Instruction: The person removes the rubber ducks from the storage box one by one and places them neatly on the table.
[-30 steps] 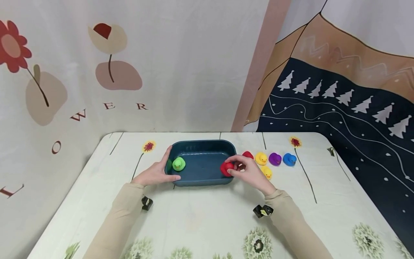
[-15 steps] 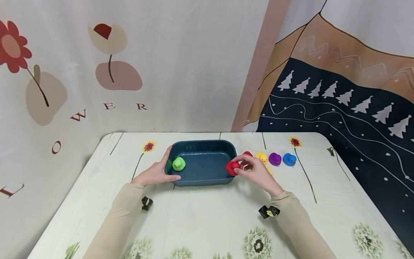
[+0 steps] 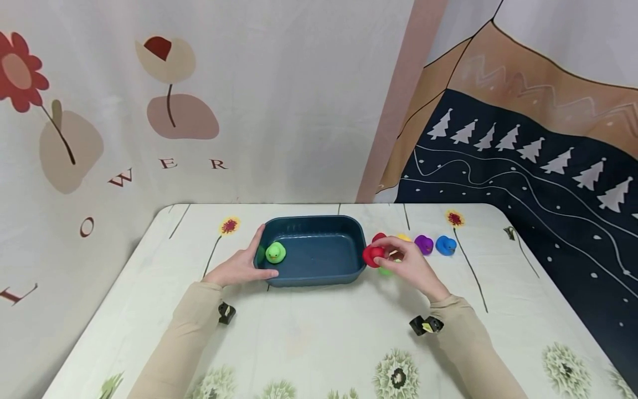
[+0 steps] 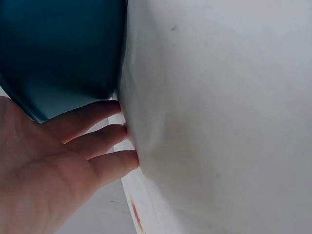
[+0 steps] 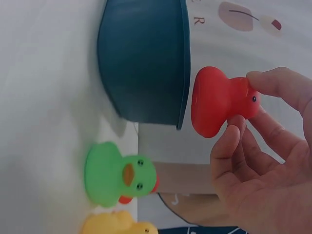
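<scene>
My right hand [image 3: 411,269] pinches a red rubber duck [image 3: 374,256] by its head between thumb and fingers. In the right wrist view the duck [image 5: 212,102] hangs clear of the table, beside the blue bin [image 5: 146,58]. My left hand [image 3: 241,267] rests against the left end of the bin [image 3: 319,277], fingers straight and spread along its side. The left wrist view shows those fingers [image 4: 105,141] extended, low beside the bin. A green duck [image 3: 276,252] sits inside the bin at its left end. Another green duck [image 5: 105,175] stands on the table below my right hand.
Right of the bin are a second red duck [image 3: 380,236], a partly covered yellow duck [image 3: 404,238], a purple duck [image 3: 423,245] and a blue duck [image 3: 446,246]. A yellow duck [image 5: 114,224] shows beside the green one. A patterned curtain [image 3: 299,111] hangs behind the table.
My right hand has moved right with the red duck, from over the bin's right end to just past its rim, covering more of the yellow ducks. The left hand and bin have stayed put.
</scene>
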Available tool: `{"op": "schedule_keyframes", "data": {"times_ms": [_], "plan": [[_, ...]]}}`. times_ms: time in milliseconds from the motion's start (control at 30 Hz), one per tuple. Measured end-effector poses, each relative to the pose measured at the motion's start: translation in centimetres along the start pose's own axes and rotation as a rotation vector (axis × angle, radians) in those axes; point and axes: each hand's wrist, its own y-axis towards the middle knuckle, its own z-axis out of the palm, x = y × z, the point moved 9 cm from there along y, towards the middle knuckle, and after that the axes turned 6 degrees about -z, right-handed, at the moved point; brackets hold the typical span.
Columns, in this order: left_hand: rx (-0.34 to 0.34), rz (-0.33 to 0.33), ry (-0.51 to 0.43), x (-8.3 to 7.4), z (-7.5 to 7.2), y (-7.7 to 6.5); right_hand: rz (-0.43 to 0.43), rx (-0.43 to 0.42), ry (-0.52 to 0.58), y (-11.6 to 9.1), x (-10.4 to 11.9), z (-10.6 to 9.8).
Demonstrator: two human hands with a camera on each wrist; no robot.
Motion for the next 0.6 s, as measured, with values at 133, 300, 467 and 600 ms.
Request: {"op": "schedule_keyframes", "data": {"times_ms": [133, 300, 467, 600], "plan": [[0.003, -0.001, -0.005, 0.0, 0.0, 0.0, 0.027, -0.008, -0.03, -0.4, -0.6, -0.7], [0.006, 0.001, -0.009, 0.1, 0.0, 0.0, 0.05, -0.03, -0.05, -0.8, -1.3, -1.6], [0.003, 0.0, -0.014, 0.2, 0.0, 0.0, 0.073, -0.04, -0.072, -1.3, -2.0, -2.4], [0.001, 0.002, -0.013, 0.1, 0.0, 0.0, 0.089, -0.042, -0.095, -1.8, -2.4, -3.0]]}}
